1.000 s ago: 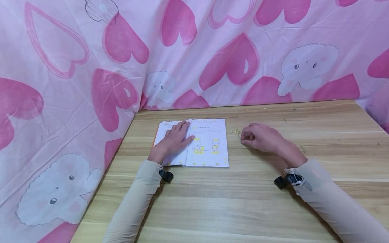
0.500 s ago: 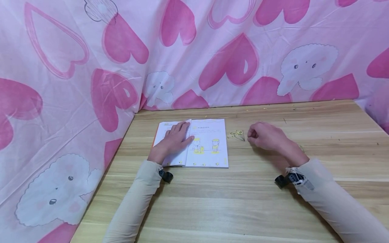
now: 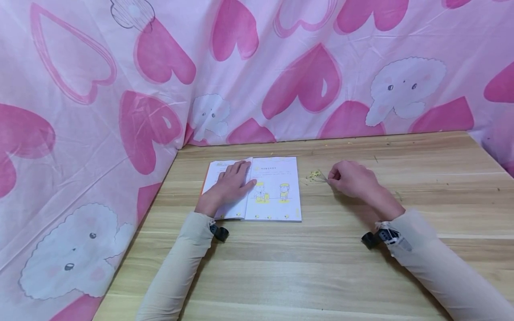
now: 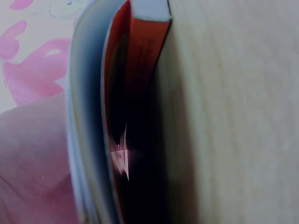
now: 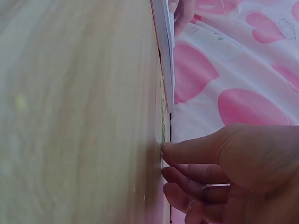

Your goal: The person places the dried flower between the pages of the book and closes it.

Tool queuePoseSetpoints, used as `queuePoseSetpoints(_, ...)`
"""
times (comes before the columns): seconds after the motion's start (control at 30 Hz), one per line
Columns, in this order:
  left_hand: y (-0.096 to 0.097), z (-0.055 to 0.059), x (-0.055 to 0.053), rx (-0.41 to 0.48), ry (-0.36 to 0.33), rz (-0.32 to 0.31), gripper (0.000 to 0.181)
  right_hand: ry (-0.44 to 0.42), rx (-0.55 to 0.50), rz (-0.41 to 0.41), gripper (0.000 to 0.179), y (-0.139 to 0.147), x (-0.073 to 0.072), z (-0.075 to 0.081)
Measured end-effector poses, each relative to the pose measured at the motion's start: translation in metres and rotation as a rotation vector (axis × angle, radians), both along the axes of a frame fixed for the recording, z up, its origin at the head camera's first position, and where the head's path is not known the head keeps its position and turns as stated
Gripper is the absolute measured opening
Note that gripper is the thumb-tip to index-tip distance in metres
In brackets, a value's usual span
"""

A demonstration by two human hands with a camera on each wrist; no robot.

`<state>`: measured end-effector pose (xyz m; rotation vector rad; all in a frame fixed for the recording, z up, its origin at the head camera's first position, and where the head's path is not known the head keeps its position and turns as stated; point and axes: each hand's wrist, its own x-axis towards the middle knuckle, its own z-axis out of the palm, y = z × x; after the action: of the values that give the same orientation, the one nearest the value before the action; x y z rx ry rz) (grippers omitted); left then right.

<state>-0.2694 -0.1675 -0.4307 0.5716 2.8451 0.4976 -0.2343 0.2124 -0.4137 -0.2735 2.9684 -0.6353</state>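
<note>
An open book (image 3: 276, 209) lies on the wooden table, its right page showing two cartoon figures in yellow. My left hand (image 3: 230, 183) rests spread across the left page and the fold, fingers straight; in the left wrist view the lifted pages (image 4: 88, 140) and orange cover curve up beside it. To the right of the book is a small sprig of dried yellow flowers (image 3: 315, 174) with thin stems. My right hand (image 3: 353, 179) pinches the stem ends between thumb and fingertips, low over the table. The right wrist view shows the thumb (image 5: 191, 151) right at the table surface.
The wooden table (image 3: 289, 267) meets a pink heart-patterned cloth (image 3: 297, 67) at its back and left sides. Small yellow and dark crumbs are scattered near the back edge, and a few bits (image 3: 398, 195) lie behind the right wrist.
My right hand first drew back right from the sprig, then took its stem ends. The sprig has turned, its stems now pointing toward the fingertips. The left hand has stayed on the book.
</note>
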Motion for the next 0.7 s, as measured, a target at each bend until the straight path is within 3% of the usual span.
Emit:
queuePoseSetpoints(0.37, 0.0021, 0.0020, 0.0008, 0.005, -0.017, 0.003, 0.078, -0.008, -0.026, -0.023, 0.016, -0.0016, 0.0003, -0.0009)
queuePoseSetpoints(0.7, 0.0036, 0.0026, 0.0034, -0.015, 0.008, 0.015, 0.078, -0.040, -0.061, -0.072, 0.016, -0.0021, -0.0005, -0.0023)
